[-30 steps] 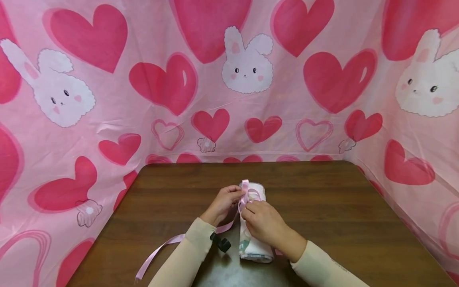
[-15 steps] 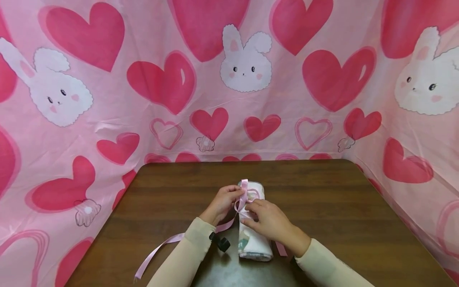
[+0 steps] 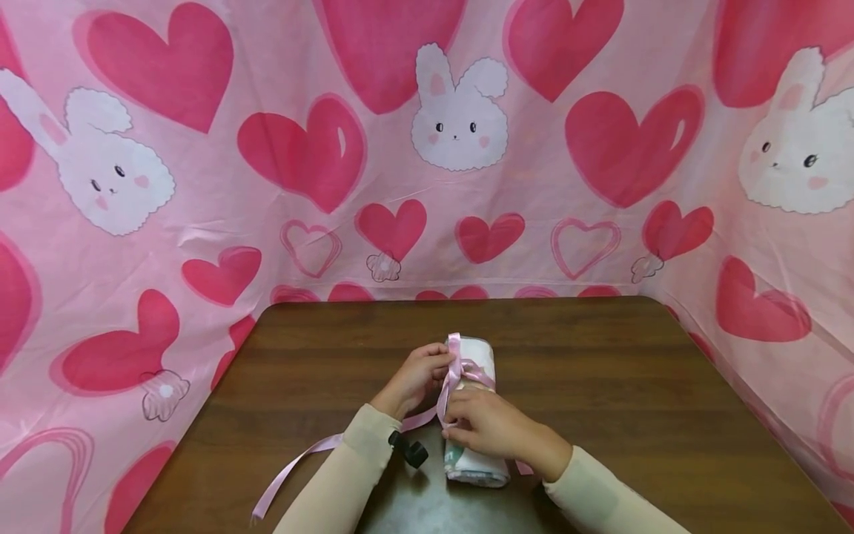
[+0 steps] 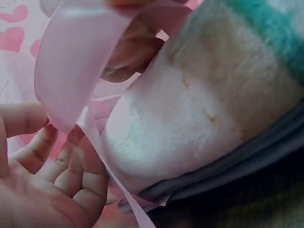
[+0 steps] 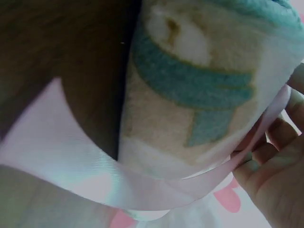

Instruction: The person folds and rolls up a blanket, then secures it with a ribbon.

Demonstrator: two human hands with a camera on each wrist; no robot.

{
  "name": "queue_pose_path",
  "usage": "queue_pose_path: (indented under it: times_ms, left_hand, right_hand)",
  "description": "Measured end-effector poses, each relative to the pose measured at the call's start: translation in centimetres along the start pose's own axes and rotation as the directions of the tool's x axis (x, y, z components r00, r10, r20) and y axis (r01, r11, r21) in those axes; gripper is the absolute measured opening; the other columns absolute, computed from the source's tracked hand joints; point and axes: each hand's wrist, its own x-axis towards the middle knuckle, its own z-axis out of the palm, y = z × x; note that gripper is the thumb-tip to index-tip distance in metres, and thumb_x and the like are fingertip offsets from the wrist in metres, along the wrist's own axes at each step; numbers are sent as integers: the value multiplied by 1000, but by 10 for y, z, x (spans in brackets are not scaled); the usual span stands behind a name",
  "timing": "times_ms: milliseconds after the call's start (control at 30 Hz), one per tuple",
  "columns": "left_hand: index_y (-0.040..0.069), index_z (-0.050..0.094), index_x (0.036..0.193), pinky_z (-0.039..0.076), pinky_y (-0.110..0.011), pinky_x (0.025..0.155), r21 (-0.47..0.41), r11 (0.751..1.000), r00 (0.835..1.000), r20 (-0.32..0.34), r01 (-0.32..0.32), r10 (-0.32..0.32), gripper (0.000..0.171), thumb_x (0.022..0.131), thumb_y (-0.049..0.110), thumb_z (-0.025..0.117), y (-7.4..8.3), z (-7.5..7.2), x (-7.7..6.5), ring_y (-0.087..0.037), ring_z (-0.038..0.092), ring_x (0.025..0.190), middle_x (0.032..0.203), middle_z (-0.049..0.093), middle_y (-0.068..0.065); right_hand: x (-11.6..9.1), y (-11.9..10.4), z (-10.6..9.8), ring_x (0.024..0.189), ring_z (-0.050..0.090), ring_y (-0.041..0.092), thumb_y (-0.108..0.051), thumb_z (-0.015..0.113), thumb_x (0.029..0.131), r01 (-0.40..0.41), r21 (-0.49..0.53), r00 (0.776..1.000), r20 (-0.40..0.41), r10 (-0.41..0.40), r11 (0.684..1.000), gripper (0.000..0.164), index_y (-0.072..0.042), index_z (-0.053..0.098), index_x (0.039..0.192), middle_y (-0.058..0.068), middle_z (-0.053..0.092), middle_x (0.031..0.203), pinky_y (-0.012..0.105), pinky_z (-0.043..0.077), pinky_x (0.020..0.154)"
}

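A rolled white towel point(image 3: 479, 469) with teal and tan print lies lengthwise on the table. Pink satin ribbon point(image 3: 475, 374) crosses its upper half, and a flat loop stands up at its far left end. My left hand point(image 3: 418, 382) pinches that loop between thumb and fingertips, left of the towel; the left wrist view shows the loop point(image 4: 78, 57) close up. Over the towel's middle, my right hand point(image 3: 490, 423) has curled fingers at a strand that hangs from the loop. In the right wrist view, ribbon point(image 5: 156, 192) passes round the towel point(image 5: 190, 95) toward the fingers.
One long ribbon tail point(image 3: 293, 475) trails left across the brown wooden table point(image 3: 600, 371). A shorter tail point(image 3: 524, 468) shows under my right wrist. A black camera mount point(image 3: 408, 449) sits on my left wrist. Pink heart-and-bunny cloth point(image 3: 534, 178) hangs behind the table.
My right hand loosened its fingers at the ribbon, then curled them again a little lower on the left strand. The ribbon across the towel now stretches further right. My left hand stays at the loop.
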Motion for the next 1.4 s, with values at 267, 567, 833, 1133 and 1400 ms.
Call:
queue_pose_path:
  times_ms: [267, 567, 833, 1133, 1400]
  left_hand:
    - [1, 55, 99, 44, -26, 66, 115, 991, 994, 91, -68, 58, 10, 100, 10, 51, 0, 3, -1, -12, 54, 72, 81, 58, 0]
    - [-5, 49, 120, 43, -32, 83, 252, 955, 985, 112, -157, 133, 25, 104, 14, 43, -6, 3, -1, -15, 56, 89, 97, 61, -4]
    - [0, 50, 117, 46, -32, 75, 371, 911, 983, 99, -181, 154, 19, 104, 12, 44, -2, 6, -5, -15, 56, 82, 92, 57, -3]
    - [24, 53, 117, 45, -42, 79, 750, 654, 993, 28, -97, 116, 17, 103, 27, 45, 11, 13, -17, -23, 55, 92, 102, 61, -2]
    - [20, 52, 114, 43, -43, 78, 732, 676, 990, -12, -86, 139, 19, 104, 31, 40, 5, 15, -20, -24, 54, 92, 100, 59, -5]
  right_hand:
    - [-9, 4, -7, 72, 49, -1, -14, 73, 86, 7, 188, 1000, 24, -12, 982, 11, -20, 66, 81, -18, 55, 80, 16, 43, 67]
    - [-18, 11, -9, 69, 47, 0, -15, 73, 86, -59, 210, 994, 105, 37, 976, 10, -21, 66, 82, -19, 52, 78, 15, 40, 62]
    - [-30, 21, -19, 60, 37, -4, -8, 73, 83, -69, 263, 995, 94, 46, 962, 21, -22, 58, 76, -18, 40, 68, 14, 32, 52]
    - [-33, 32, -20, 66, 48, -1, -13, 72, 87, -126, 239, 989, 104, 103, 963, 6, -16, 68, 89, -18, 56, 78, 18, 43, 57]
    - [-25, 51, -15, 55, 50, 1, -21, 63, 96, -366, 239, 919, -63, 390, 899, 9, -18, 67, 89, -14, 55, 66, 24, 44, 49]
